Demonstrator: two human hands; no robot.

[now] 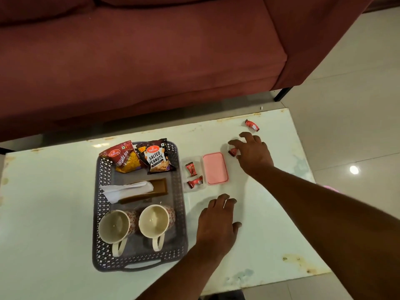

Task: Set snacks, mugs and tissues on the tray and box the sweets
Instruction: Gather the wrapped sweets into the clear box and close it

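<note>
A grey perforated tray (181, 213) holds a red snack packet (121, 156), a salted peanuts packet (157, 158), a brown tissue holder with white tissues (134, 190) and two cream mugs (116, 227) (154, 220). Right of the tray is a clear box (186, 185) with two red sweets (191, 168) (195, 182) inside. Its pink lid (215, 168) lies beside it. My right hand (252, 151) reaches past the lid, thumb and forefinger pinching a red sweet (233, 151) that rests on the table. Another sweet (251, 124) lies farther back. My left hand (217, 221) rests flat on the table, holding nothing.
Everything stands on a white glossy table (54, 202) with stained edges. A maroon sofa (140, 61) runs along its far side, with a black leg (282, 94) near the table's far right corner. Pale tiled floor (346, 83) lies to the right.
</note>
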